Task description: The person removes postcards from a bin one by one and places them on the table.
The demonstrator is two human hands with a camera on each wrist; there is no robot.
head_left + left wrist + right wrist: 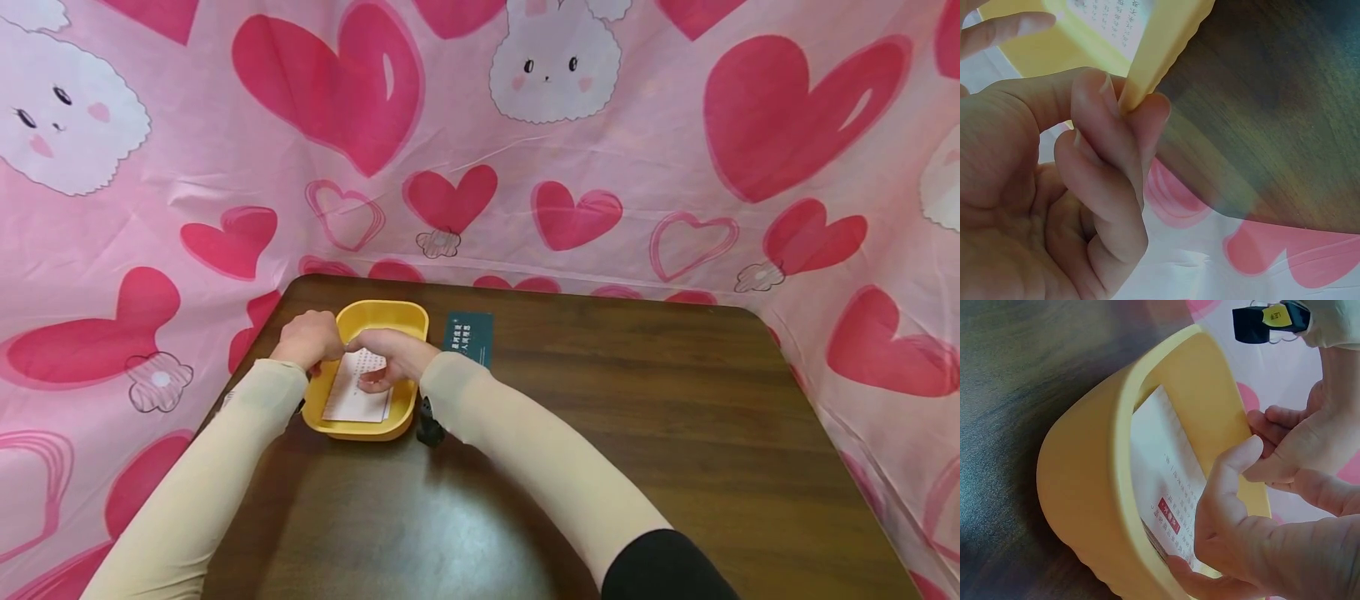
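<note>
A yellow plastic bin (pixel 386 312) stands toward the left of the table, with a stack of white printed cards (pixel 352 396) lying in it. My left hand (pixel 311 340) is at the bin's left side; in the left wrist view its thumb and finger pinch the bin's rim (pixel 1169 44). My right hand (pixel 397 357) reaches in over the cards from the right, thumb and fingers spread apart and bent. The right wrist view shows one fingertip low by the edge of the top card (pixel 1163 456), which bears a red label.
A dark green card or booklet (pixel 480 333) with white characters lies right of the bin, partly behind my right forearm. The brown wooden table (pixel 637 400) extends to the right. A pink cloth (pixel 525 150) with hearts and rabbits hangs around it.
</note>
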